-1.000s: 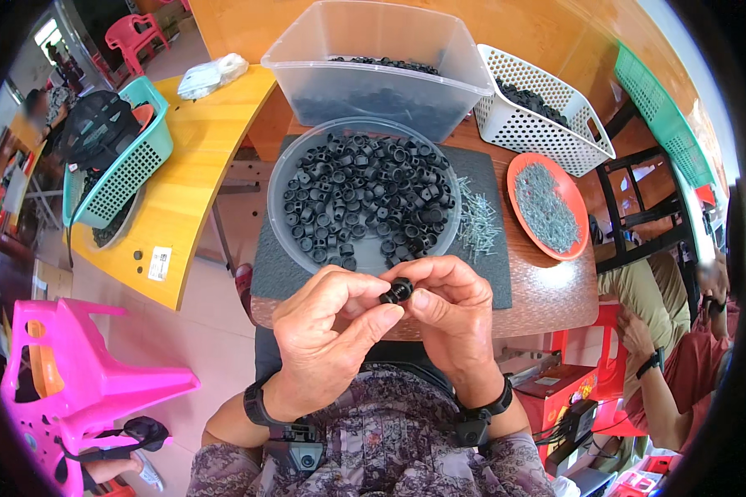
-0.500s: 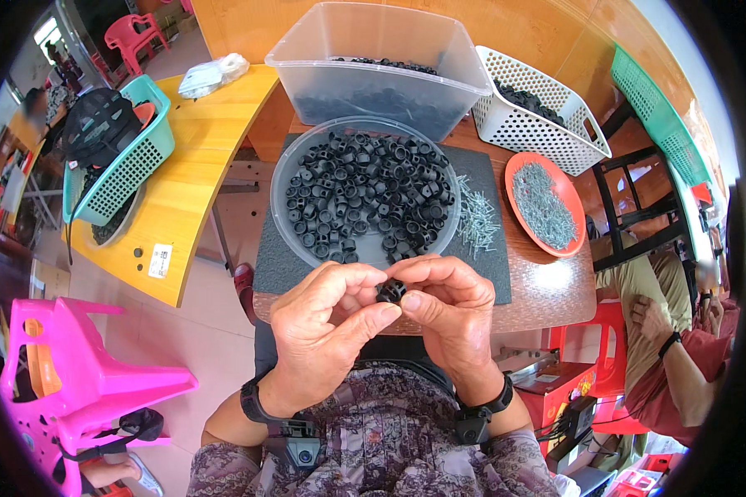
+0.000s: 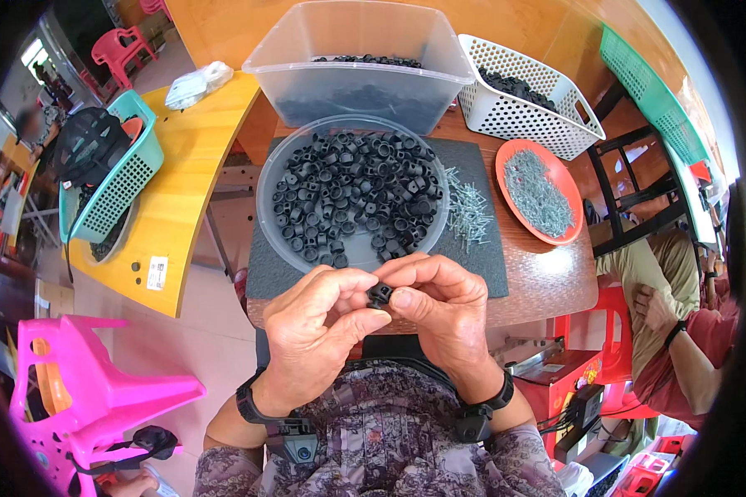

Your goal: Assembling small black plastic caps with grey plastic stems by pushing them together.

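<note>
Between my two hands is a small black plastic part (image 3: 379, 294), pinched by the fingertips just in front of the table's near edge. My left hand (image 3: 319, 331) grips it from the left with thumb and forefinger. From the right, my right hand (image 3: 443, 311) closes on it, thumb toward me. Beyond my hands stands a round clear tub (image 3: 265, 195) with a heap of similar black ring-shaped parts (image 3: 352, 182). A pile of silvery screws (image 3: 470, 211) lies right of the tub on a dark grey mat (image 3: 481, 257).
An orange-red plate (image 3: 576, 207) of screws sits on the right. Behind the tub stand a clear bin (image 3: 360, 91) and a white perforated basket (image 3: 514, 124), both holding black parts. A yellow table (image 3: 191, 149) with a teal basket (image 3: 124, 195) is left; a seated person (image 3: 671, 323) is right.
The black part has turned a little between my fingertips, and both hands still hold it. The whole view has shifted slightly, with the table's things now a little farther left.
</note>
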Available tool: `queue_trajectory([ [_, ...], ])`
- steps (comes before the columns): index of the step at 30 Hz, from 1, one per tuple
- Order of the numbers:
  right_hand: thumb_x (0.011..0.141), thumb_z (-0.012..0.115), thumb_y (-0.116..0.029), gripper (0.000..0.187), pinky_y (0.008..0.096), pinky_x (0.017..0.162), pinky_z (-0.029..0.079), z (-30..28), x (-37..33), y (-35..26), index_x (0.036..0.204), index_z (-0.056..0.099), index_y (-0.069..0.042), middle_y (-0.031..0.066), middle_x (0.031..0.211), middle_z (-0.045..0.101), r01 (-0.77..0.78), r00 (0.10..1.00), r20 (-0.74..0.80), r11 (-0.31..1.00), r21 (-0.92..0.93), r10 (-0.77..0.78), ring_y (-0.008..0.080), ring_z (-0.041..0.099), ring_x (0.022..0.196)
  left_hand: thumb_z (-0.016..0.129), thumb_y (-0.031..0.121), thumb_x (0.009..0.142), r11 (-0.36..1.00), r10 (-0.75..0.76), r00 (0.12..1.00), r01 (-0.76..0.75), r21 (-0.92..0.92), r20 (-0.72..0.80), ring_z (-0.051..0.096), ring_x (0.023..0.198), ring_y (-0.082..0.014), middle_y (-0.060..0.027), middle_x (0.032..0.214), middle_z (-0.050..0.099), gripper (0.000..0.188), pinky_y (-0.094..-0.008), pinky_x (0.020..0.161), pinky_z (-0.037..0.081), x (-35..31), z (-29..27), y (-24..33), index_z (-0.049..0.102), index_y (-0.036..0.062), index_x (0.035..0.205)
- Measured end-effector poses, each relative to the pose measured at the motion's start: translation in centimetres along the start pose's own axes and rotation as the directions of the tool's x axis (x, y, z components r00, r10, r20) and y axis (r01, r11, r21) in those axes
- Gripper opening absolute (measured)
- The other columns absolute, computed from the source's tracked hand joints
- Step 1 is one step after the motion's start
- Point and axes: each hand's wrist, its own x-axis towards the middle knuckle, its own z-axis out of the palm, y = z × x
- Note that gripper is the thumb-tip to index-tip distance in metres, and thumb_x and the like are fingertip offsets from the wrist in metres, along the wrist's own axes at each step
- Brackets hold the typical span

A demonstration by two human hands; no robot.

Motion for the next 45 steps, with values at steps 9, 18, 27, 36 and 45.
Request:
queue_trajectory([
  [9, 0.081, 0.061, 0.008, 0.014, 0.0233, 0.069, 0.052, -0.4, -0.4, 0.3, 0.093, 0.066, 0.004, 0.0085, 0.097, 0.061, 0.060, 0.998, -0.028, 0.988, -0.140, -0.065, 0.0120, 0.060, 0.080, 0.077, 0.004, 0.068, 0.998, -0.051, 0.998, 0.050, 0.029, 0.021, 0.054, 0.069, -0.0091, -0.0030, 0.076, 0.059, 0.030, -0.0216, 0.063, 0.046, 0.1, 0.2, 0.1, 0.065, -0.0008, 0.095],
  [18, 0.081, 0.063, 0.006, 0.010, 0.0217, 0.065, 0.049, -1.0, -0.7, -0.1, 0.091, 0.066, 0.003, 0.0042, 0.086, 0.060, 0.023, 0.999, -0.029, 0.987, -0.159, -0.028, 0.0090, 0.058, 0.075, 0.075, 0.007, 0.072, 0.994, -0.100, 0.989, 0.104, -0.030, 0.105, 0.059, 0.066, -0.0092, -0.0045, 0.074, 0.061, 0.025, -0.0220, 0.057, 0.048, 0.2, 0.6, -0.9, 0.060, -0.0007, 0.091],
  [27, 0.080, 0.062, 0.007, 0.013, 0.0210, 0.067, 0.045, -1.3, -0.3, 0.0, 0.091, 0.067, 0.001, 0.0017, 0.082, 0.057, 0.077, 0.997, -0.007, 0.956, -0.283, -0.083, 0.0074, 0.055, 0.075, 0.070, 0.004, 0.078, 0.889, -0.304, 0.922, 0.365, -0.277, 0.241, 0.058, 0.062, -0.0063, -0.0043, 0.073, 0.062, 0.019, -0.0196, 0.056, 0.048, 1.0, 0.4, -1.3, 0.059, -0.0027, 0.091],
  [36, 0.076, 0.064, 0.009, 0.015, 0.0219, 0.065, 0.041, -1.6, 0.3, -0.1, 0.087, 0.068, 0.000, 0.0017, 0.077, 0.056, 0.094, 0.992, -0.055, 0.947, -0.308, -0.117, 0.0085, 0.051, 0.071, 0.071, -0.002, 0.076, 0.775, -0.384, 0.860, 0.499, -0.389, 0.337, 0.057, 0.063, -0.0053, -0.0034, 0.077, 0.062, 0.021, -0.0185, 0.055, 0.048, 2.5, 0.6, -1.0, 0.058, -0.0020, 0.093],
  [45, 0.075, 0.064, 0.010, 0.016, 0.0214, 0.063, 0.041, -2.2, 0.9, 0.0, 0.087, 0.068, 0.000, 0.0016, 0.078, 0.056, 0.151, 0.983, -0.031, 0.887, -0.437, -0.183, 0.0083, 0.050, 0.070, 0.072, 0.000, 0.075, 0.740, -0.450, 0.810, 0.574, -0.351, 0.376, 0.057, 0.064, -0.0057, -0.0038, 0.079, 0.062, 0.022, -0.0191, 0.056, 0.049, 3.3, 0.6, -1.0, 0.058, -0.0017, 0.092],
])
